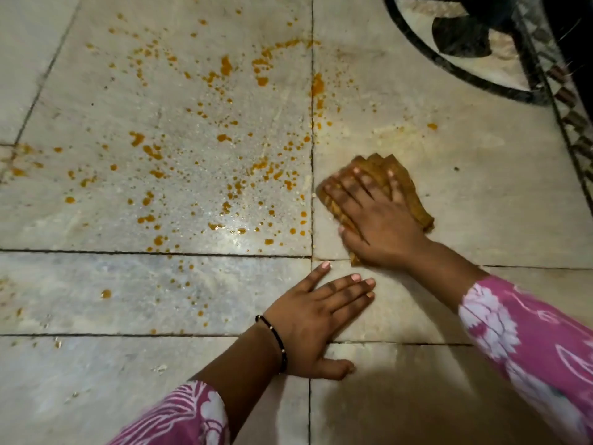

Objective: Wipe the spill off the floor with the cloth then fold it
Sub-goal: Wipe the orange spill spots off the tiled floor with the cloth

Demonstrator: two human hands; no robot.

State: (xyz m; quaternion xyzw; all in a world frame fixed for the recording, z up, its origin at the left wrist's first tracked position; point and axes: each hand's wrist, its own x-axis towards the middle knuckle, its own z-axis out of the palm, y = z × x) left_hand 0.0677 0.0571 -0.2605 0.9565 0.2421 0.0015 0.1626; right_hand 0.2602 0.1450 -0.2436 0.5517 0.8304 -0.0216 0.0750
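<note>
Orange drops and splashes of the spill [199, 146] cover the pale stone floor tiles, mostly on the big tile left of the vertical seam. A bunched, orange-stained cloth [404, 184] lies on the tile just right of that seam. My right hand [375, 213] presses flat on the cloth with fingers spread and straight. My left hand [316, 319] rests flat on the bare floor nearer to me, fingers straight, a dark bracelet on the wrist.
A dark curved inlay pattern [449, 65] and a patterned border strip [571, 123] run across the floor at the top right. The tile around the cloth shows faint wiped smears and one orange drop [432, 126].
</note>
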